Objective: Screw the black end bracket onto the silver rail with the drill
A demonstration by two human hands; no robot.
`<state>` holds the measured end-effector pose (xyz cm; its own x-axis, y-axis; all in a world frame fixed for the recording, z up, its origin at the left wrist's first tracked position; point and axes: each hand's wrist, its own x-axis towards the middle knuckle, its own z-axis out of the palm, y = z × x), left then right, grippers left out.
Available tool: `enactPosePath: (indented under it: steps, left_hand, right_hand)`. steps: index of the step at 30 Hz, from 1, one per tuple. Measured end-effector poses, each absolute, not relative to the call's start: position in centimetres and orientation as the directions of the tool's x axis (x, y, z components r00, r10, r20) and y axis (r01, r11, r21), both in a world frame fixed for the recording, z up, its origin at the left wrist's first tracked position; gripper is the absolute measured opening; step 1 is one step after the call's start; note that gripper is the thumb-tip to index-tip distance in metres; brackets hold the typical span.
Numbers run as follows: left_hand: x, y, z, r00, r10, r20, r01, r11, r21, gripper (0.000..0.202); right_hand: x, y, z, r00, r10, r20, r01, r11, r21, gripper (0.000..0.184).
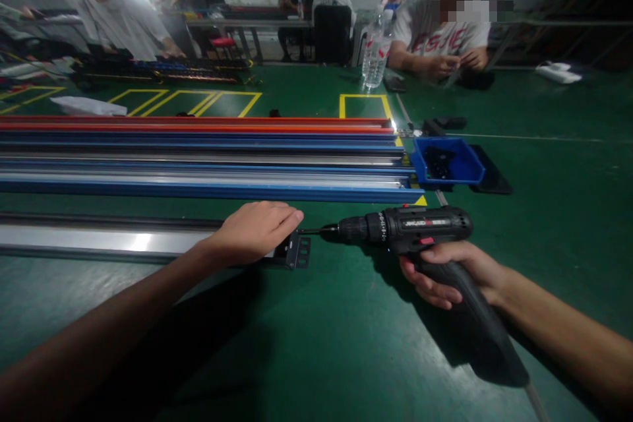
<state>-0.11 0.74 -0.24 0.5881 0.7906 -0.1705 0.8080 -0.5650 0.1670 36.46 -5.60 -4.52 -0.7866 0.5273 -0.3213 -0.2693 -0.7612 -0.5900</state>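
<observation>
My right hand (452,273) is wrapped around the handle of a black power drill (425,223), which lies level and points left. Its long bit (312,231) reaches the black end bracket (298,252) of a long aluminium profile (113,237) with dark edges. My left hand (257,231) rests over that profile's right end, close to the bit's tip. Its fingers are closed around the profile's far side, partly hidden by the back of the hand. Slots show in the bracket's outer plate.
Behind lie several long blue profiles (208,191) and a red one (198,124). A blue bin (472,168) with small black parts stands at their right end. Water bottles (374,56) stand farther back on the green table (554,224). Across it, people sit; one handles something small.
</observation>
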Motion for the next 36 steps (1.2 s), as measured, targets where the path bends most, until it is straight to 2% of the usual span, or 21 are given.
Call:
enactPosePath:
  steps: [13,19,36]
  left_hand:
    - [-0.16,0.69,-0.41,0.568,0.807,-0.161,0.821,-0.541,0.182,0.057]
    - [0.07,0.44,0.07,0.534,0.828,-0.17,0.839,-0.495,0.225,0.061]
    - [-0.12,0.48,0.0,0.529,0.834,-0.158,0.839,-0.486,0.246,0.061]
  right_hand:
    - [36.42,-5.56,-4.58,-0.785,0.533,-0.316,-0.261,-0.747,-0.611,0.026]
    - [36.55,-5.5,-4.73,-0.799,0.53,-0.284,-0.257,-0.729,-0.635,0.028]
    - [36.78,-5.46,-5.03,-0.793,0.532,-0.298,-0.261,-0.738,-0.622,0.03]
